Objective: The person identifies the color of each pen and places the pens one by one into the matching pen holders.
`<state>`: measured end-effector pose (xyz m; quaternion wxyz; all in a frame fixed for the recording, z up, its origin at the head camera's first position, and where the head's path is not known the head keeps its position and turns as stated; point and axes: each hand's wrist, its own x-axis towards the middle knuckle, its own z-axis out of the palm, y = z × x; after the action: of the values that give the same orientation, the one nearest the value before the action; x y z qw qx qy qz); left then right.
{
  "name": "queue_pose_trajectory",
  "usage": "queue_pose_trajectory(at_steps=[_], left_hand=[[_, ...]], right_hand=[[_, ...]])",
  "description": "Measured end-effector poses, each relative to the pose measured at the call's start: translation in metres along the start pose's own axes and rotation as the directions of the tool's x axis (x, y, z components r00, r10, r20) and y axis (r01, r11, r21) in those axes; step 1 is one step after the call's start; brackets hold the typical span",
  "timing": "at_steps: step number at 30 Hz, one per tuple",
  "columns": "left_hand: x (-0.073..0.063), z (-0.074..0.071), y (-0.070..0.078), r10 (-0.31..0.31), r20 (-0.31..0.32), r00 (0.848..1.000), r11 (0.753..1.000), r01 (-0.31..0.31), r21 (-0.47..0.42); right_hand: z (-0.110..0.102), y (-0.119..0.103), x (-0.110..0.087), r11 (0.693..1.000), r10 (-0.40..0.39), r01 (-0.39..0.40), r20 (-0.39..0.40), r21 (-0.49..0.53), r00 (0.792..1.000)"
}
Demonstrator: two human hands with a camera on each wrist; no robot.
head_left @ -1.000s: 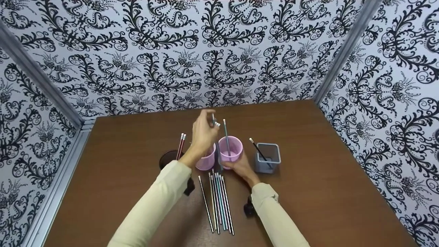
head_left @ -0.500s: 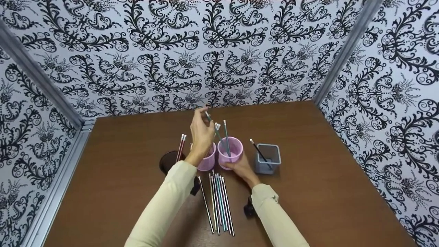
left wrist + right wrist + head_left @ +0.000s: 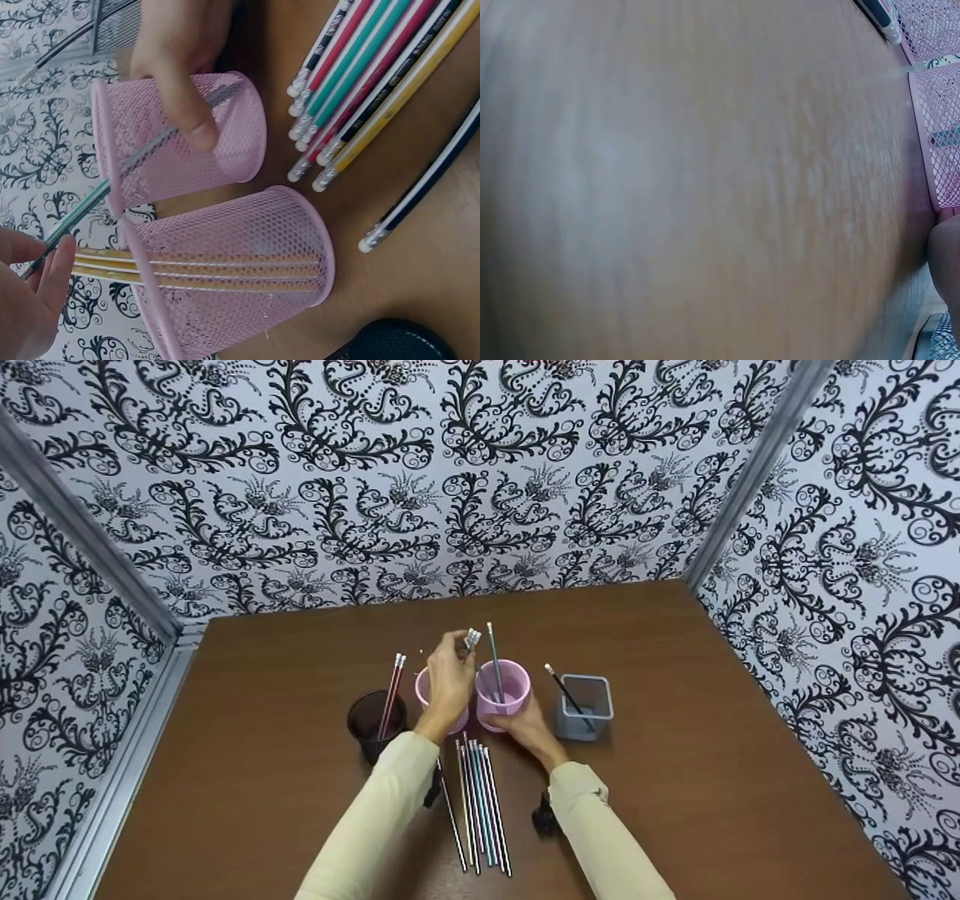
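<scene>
My left hand [image 3: 450, 679] pinches a teal pencil [image 3: 82, 206] near its upper end. The pencil's lower part slants inside the right pink mesh cup [image 3: 504, 705]. Another teal pencil [image 3: 493, 656] leans in that cup. My right hand [image 3: 529, 727] grips the same cup low on its side, its thumb over the mesh in the left wrist view. The left pink mesh cup [image 3: 240, 300] stands beside it, partly behind my left hand in the head view, and holds yellow pencils [image 3: 105, 264].
Several striped pencils [image 3: 484, 810] lie on the table in front of the cups. To the left, a black mesh cup [image 3: 367, 720] holds two red pencils [image 3: 391, 694]. A grey square mesh cup [image 3: 586, 709] with a black pencil [image 3: 566, 694] stands to the right.
My left hand has first lifted slightly with the teal pencil, bringing its lower end into the right pink cup, then come down with it. My right hand stays on the cup.
</scene>
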<state>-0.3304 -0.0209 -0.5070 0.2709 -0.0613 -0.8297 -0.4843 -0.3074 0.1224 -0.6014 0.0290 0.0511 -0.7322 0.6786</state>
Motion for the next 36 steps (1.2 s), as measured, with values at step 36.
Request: queue_pose_trajectory(at_steps=[36], left_hand=[[-0.029, -0.020, -0.019, 0.152, 0.002, 0.988, 0.984, -0.152, 0.096]], right_hand=[[-0.002, 0.000, 0.002, 0.998, -0.015, 0.014, 0.016, 0.058, 1.000]])
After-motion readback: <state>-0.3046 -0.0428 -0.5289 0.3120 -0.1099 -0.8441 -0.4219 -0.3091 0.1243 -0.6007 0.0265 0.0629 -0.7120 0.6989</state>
